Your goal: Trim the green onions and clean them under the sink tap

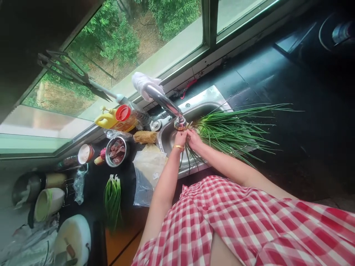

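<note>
Just under the spout of the faucet [166, 101], my left hand [181, 138] and my right hand [194, 139] are close together over the metal sink [168, 138]. Both are closed around a few scallions [190, 159], whose green leaves hang down toward the sink's front edge. The fingertips are small in view and partly hidden. A large bunch of scallions [230, 129] lies across the sink to the right of my hands, root ends toward them and leaves spreading onto the counter. A gold bangle circles my left wrist.
A metal bowl of dark reddish pieces [117, 151], a smaller scallion bundle [112, 197] and a plastic bag [149, 173] stand left of the sink. A yellow jug [107, 120] and a red-lidded jar [123, 112] are by the window. A round cutting board [73, 236] is lower left.
</note>
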### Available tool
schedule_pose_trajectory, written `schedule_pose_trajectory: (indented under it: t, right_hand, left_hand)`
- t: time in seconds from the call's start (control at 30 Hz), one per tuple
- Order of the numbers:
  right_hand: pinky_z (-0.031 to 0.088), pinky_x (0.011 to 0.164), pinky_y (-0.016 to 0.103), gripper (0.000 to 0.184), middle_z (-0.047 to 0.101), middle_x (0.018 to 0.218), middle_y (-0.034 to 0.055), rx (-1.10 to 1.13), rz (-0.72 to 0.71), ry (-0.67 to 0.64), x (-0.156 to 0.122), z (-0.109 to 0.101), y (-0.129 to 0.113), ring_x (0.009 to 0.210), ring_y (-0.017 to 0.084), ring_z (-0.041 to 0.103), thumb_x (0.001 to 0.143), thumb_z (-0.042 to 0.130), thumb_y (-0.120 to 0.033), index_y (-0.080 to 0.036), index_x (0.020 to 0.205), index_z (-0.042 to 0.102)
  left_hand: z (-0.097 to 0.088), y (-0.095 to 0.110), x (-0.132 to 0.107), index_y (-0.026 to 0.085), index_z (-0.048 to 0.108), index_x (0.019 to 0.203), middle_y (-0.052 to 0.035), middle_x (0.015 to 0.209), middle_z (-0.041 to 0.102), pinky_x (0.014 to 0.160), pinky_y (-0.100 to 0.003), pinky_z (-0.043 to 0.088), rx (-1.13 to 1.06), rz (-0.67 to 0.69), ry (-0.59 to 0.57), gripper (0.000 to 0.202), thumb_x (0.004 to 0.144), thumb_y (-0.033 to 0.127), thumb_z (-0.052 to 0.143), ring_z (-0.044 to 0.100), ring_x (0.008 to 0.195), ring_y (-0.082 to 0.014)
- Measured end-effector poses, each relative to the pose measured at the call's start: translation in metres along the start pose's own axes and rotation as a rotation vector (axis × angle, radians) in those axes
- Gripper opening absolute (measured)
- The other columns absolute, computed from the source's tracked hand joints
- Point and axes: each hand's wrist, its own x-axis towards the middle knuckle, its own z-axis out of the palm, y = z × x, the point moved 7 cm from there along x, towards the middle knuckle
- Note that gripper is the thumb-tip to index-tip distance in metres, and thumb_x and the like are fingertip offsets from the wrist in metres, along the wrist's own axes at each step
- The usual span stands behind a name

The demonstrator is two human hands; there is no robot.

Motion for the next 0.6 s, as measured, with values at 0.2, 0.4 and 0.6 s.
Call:
schedule_pose_trajectory:
  t: [0.2, 0.4, 0.6]
  right_hand:
    - [0.039, 0.053, 0.021, 0.021, 0.056, 0.058, -0.006, -0.239, 0.096, 0.014, 0.002, -0.004, 0.003, 0.052, 0.008, 0.048, 0.077, 0.068, -0.034, -0.019, 0.072, 0.054]
    - [0.039, 0.048, 0.02, 0.021, 0.057, 0.059, -0.0041, -0.3, 0.156, 0.037, 0.027, -0.02, -0.027, 0.047, 0.007, 0.048, 0.087, 0.061, -0.036, -0.018, 0.077, 0.054]
    - [0.038, 0.044, 0.021, 0.032, 0.053, 0.053, -0.002, -0.386, 0.333, -0.263, 0.008, -0.01, -0.006, 0.044, 0.008, 0.044, 0.081, 0.068, -0.044, -0.016, 0.071, 0.058]
  left_hand:
    - [-0.007, -0.006, -0.006, 0.013, 0.061, 0.1, 0.0052, 0.061, 0.056, 0.054, -0.018, 0.037, -0.012, -0.106, -0.023, 0.03, 0.073, 0.021, 0.073, 0.047, 0.051, -0.005]
    - [-0.014, 0.001, -0.012, 0.014, 0.058, 0.093, 0.0098, 0.05, 0.044, 0.044, -0.017, 0.026, -0.036, -0.148, -0.111, 0.031, 0.069, 0.021, 0.075, 0.038, 0.042, -0.0027]
    - [-0.011, -0.009, -0.01, 0.014, 0.053, 0.072, 0.0071, 0.046, 0.047, 0.043, -0.018, 0.027, 0.033, -0.209, -0.118, 0.029, 0.068, 0.03, 0.077, 0.039, 0.04, -0.0031]
